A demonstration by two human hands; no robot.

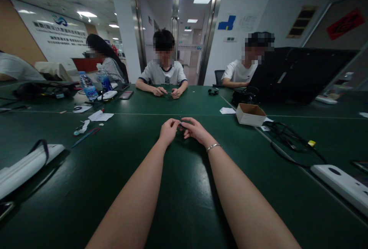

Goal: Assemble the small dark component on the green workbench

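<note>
My left hand (168, 131) is raised over the green table (184, 187), its thumb and fingers pinched together. Close beside it, my right hand (196, 131) has thumb and forefinger at the same spot, with the other fingers loosely curled below. Between the fingertips of both hands is a tiny greyish thing, too small and blurred to name. A silver bracelet (214, 146) circles my right wrist.
Across the table a person (163, 71) handles something small. An open box (250, 115), black cables (290, 136) and a white power strip (340, 184) lie right. Paper (100, 116), a blue pen-like tool (83, 138), a bottle (87, 87) and a white device (31, 168) are left.
</note>
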